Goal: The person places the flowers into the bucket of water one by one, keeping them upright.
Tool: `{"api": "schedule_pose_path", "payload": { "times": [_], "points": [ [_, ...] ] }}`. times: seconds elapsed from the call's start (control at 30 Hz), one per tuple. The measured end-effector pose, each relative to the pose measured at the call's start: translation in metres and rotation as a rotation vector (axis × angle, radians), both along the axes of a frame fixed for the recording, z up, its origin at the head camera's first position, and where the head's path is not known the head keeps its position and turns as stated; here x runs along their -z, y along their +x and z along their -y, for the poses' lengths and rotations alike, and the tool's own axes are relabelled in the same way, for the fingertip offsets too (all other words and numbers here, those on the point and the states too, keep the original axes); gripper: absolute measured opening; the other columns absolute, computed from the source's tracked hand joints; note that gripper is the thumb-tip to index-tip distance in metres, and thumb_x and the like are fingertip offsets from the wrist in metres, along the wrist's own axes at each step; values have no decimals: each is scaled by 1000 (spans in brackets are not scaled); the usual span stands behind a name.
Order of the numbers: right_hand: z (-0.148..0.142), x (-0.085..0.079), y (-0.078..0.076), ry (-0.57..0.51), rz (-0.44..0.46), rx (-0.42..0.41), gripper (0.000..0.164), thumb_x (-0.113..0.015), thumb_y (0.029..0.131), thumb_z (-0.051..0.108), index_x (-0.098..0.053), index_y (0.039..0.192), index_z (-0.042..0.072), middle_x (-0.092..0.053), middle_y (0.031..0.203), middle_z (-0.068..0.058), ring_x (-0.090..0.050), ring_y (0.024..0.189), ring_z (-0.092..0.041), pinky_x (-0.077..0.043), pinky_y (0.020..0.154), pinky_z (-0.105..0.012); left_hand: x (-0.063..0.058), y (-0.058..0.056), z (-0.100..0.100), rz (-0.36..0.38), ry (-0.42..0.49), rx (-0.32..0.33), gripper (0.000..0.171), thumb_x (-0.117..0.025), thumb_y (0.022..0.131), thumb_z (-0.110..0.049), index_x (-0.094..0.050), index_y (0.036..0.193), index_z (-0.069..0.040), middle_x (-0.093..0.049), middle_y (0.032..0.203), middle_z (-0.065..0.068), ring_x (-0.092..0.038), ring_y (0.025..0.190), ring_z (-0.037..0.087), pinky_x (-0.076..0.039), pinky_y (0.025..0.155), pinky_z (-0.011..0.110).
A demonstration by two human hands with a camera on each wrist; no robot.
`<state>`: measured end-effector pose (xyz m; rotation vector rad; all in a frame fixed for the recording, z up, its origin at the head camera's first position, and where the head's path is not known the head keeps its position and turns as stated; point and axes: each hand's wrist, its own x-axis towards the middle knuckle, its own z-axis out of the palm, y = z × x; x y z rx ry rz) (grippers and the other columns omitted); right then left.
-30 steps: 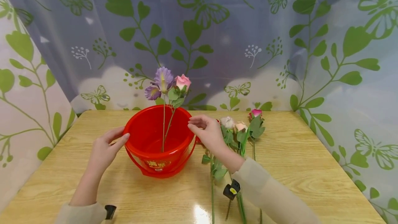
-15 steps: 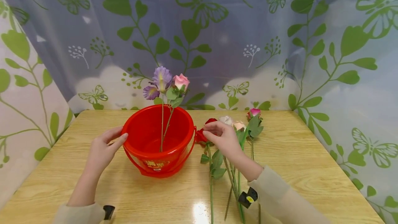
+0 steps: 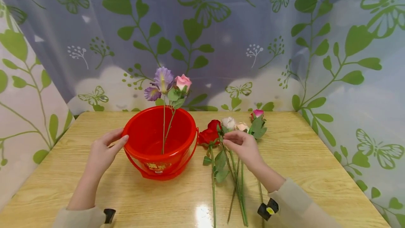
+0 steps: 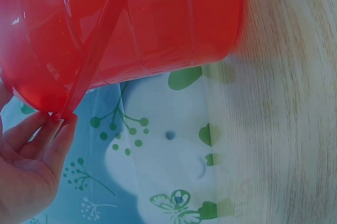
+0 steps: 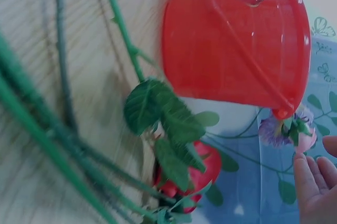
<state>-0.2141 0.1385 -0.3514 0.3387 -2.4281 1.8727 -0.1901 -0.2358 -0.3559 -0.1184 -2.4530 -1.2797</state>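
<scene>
A red plastic bucket (image 3: 139,129) stands on the table, holding a purple iris (image 3: 164,79) and a pink rose (image 3: 183,82) on long stems. My left hand (image 3: 100,154) grips the bucket's left rim, its fingers by the handle joint in the left wrist view. To the right lie artificial roses: red blooms (image 3: 209,136), a whitish rose (image 3: 228,123), a peach rose (image 3: 242,126) and a magenta rose (image 3: 258,113). Over these stems my right hand (image 3: 246,150) hovers, fingers loosely bent and holding nothing, its fingertips overlapping the leaves below the whitish bloom.
Long green stems (image 3: 241,192) run toward the table's near edge. The bucket's red handle (image 3: 191,154) hangs down along its front. Behind the wooden table (image 3: 316,171) hangs a curtain (image 3: 278,90) printed with leaves and butterflies.
My right hand has left the bucket's right rim and moved rightward over the loose roses, uncovering the red blooms. The left hand stays at the left rim.
</scene>
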Motion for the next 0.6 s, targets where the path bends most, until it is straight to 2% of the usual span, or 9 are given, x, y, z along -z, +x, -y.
{"api": "schedule_pose_path", "payload": {
  "times": [0.13, 0.2, 0.4, 0.6],
  "points": [
    [-11, 4, 1, 4, 18, -4, 22, -61, 82, 5, -59, 103, -3, -61, 99, -13, -58, 91, -21, -50, 76, -27, 0, 0, 0, -6, -7, -10, 42, -57, 87, -25, -55, 117, 3, -58, 111, 16, -53, 99, 10, -47, 79, 35],
    [-16, 7, 2, 6, 20, -5, 23, -61, 83, 6, -59, 104, -3, -61, 99, -14, -58, 91, -20, -50, 77, -28, 0, 0, 0, -4, -8, -12, 42, -57, 87, -26, -55, 117, 3, -58, 111, 16, -52, 98, 8, -47, 79, 35],
    [-28, 12, 4, 41, 40, 26, 26, -61, 83, 7, -57, 105, -5, -61, 100, -15, -58, 91, -20, -50, 78, -29, -1, 0, 0, 4, -8, -3, 44, -57, 87, -28, -54, 118, 3, -57, 112, 18, -51, 103, 27, -46, 79, 37],
    [-38, 15, 9, 65, 67, 65, 27, -60, 84, 7, -56, 107, -6, -60, 102, -15, -57, 93, -20, -49, 78, -26, -1, 0, 1, 2, -11, 4, 44, -57, 87, -28, -54, 118, 3, -57, 112, 17, -51, 103, 27, -46, 79, 37]
  ]
}}
